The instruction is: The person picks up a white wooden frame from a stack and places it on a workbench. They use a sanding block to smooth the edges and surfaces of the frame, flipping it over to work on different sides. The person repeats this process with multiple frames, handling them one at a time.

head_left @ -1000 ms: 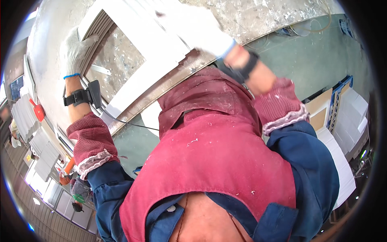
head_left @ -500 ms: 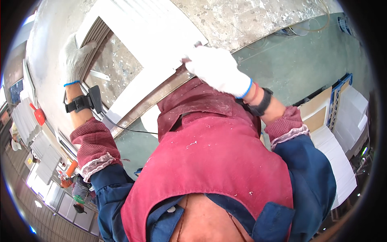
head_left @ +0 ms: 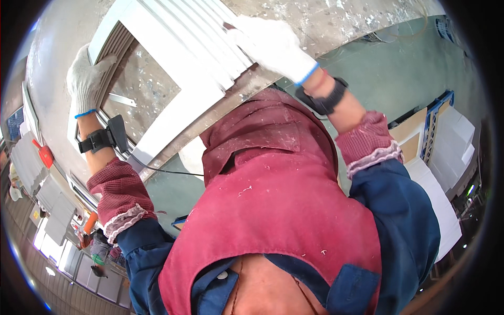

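Stacked white frames [head_left: 163, 118] with a four-sided opening lie on the speckled worktable [head_left: 325, 23] in front of me. Ridged edges show along their right part. My left hand [head_left: 88, 79], in a white knit glove, grips the left side of the frames, its thumb over the inner edge. My right hand [head_left: 270, 44], gloved too, is closed at the ridged right edge of the frames. A small dark brown piece [head_left: 229, 25] pokes out at its fingertips; the palm hides the rest, so its kind cannot be told.
A thin white strip [head_left: 122, 98] lies inside the opening. A black cable [head_left: 163, 169] runs from my left wrist band to my apron. White sheets and cardboard [head_left: 420, 142] stand at the right beside a blue rack [head_left: 433, 123]. Another person [head_left: 100, 249] is far off at the lower left.
My right hand has moved up and away from me along the ridged edge, baring the near right corner of the frames. My left hand keeps its hold; the view has shifted slightly.
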The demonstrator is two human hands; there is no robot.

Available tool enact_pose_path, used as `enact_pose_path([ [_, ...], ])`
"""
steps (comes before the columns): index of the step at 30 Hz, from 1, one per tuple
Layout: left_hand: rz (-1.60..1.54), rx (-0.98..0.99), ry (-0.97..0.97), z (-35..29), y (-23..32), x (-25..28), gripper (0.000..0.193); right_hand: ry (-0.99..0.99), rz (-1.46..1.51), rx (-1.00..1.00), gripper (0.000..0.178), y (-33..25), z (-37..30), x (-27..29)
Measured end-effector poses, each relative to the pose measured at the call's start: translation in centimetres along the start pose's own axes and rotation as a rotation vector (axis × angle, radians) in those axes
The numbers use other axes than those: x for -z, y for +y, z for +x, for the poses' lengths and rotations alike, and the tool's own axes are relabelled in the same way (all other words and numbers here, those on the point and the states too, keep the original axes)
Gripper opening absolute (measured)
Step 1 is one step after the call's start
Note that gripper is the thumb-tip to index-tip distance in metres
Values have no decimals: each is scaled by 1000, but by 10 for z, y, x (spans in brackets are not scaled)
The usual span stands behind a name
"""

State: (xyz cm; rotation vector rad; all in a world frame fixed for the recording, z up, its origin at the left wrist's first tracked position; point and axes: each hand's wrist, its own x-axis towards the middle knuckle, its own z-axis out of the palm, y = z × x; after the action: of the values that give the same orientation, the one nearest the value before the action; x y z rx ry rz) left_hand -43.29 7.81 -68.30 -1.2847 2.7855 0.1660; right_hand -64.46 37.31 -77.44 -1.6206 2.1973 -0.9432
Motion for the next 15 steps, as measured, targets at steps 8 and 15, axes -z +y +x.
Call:
enact_pose_path([
  [8, 23, -16, 17, 1, 2, 3, 60, 31, 33, -1, 34, -3, -28, 4],
  [15, 25, -23, 4, 0, 0, 0, 60, -11, -114, 14, 37, -1, 14, -5],
])
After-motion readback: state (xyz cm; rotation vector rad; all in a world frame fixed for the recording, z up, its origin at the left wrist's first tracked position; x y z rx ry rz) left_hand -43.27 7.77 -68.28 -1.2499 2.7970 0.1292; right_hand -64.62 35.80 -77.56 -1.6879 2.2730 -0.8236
